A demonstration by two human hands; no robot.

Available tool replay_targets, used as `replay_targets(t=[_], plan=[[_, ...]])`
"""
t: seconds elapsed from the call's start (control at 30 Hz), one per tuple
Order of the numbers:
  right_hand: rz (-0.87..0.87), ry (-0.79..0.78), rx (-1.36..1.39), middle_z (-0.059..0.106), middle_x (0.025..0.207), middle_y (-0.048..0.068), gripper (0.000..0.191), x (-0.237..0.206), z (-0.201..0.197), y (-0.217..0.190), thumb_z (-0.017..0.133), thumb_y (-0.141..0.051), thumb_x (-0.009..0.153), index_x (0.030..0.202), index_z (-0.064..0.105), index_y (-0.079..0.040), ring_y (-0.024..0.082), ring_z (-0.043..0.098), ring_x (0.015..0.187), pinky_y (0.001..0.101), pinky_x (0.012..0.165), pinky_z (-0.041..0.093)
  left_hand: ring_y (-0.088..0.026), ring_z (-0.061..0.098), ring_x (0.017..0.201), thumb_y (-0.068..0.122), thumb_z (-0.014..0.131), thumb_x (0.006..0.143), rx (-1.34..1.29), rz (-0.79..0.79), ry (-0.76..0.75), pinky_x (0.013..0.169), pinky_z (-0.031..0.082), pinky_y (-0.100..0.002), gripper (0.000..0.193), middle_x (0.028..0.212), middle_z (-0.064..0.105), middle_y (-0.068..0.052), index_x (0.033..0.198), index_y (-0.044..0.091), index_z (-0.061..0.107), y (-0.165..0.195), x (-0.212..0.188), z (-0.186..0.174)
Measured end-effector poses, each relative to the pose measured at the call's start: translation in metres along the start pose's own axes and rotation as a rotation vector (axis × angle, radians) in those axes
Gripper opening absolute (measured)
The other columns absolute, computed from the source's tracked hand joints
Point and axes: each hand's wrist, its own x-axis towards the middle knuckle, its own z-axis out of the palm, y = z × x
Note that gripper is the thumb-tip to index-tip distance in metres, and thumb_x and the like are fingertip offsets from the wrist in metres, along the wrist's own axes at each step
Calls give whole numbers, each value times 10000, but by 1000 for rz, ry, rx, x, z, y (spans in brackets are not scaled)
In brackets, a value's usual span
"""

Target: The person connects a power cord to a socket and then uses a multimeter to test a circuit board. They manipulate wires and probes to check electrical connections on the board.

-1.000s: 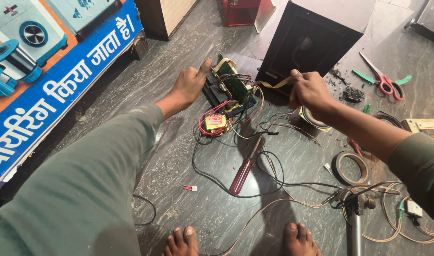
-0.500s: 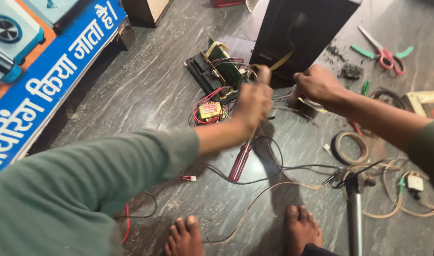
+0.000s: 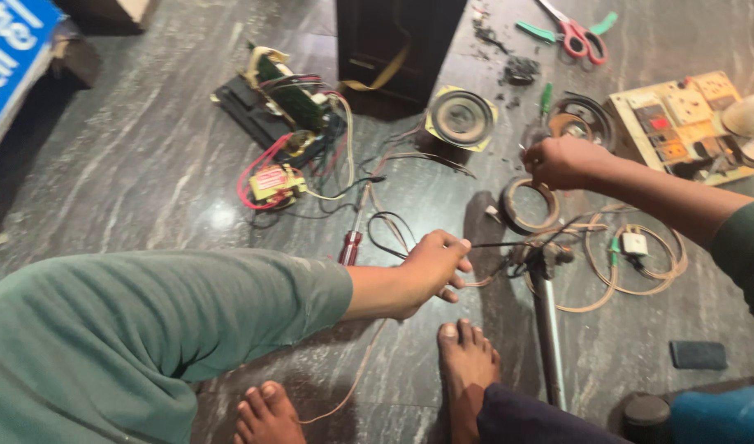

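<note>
Left fingers (image 3: 452, 247) pinching black wire (image 3: 508, 243), right hand (image 3: 562, 160) fisted

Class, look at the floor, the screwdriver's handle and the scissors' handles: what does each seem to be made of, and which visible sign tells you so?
Floor: polished grey stone, probably marble; pale veins, glossy reflection.
Screwdriver handle: translucent red plastic, apparently.
Scissors handles: smooth red and green plastic, likely.

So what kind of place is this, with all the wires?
Probably a small electronics repair spot, worked on a stone floor. A loose speaker, an open circuit board and a red screwdriver lie about, and the left hand holds a thin wire.
</note>
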Motion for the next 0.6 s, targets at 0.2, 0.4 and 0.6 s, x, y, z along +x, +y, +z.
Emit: replay_targets(t=[0.2,0.4,0.6], plan=[[-117,-151,-154,803,1017,85,361,-18,56,71,725,-361,826,1126,756,-162,302,761,960,426,844,586,-218,661,952,315,560,987,226,-36,-1,685,610,-386,431,1205,628,-118,1281,-1,562,-9,17,38],[-302,-311,-137,796,989,96,332,-27,87,68,725,-367,801,1069,767,-176,300,770,932,422,819,591,-294,588,1255,454,603,992,587,-21,-118,965,498,-423,761,1507,508,-243,1568,26,347,-10,1,31],[-261,-266,-419,760,952,133,321,-31,61,25,719,-386,838,1064,739,-158,354,727,935,477,783,583,-450,626,1210,511,588,1041,1155,198,-280,1073,490,-497,644,1385,485,-445,1233,-100,658,-19,-23,-8]])
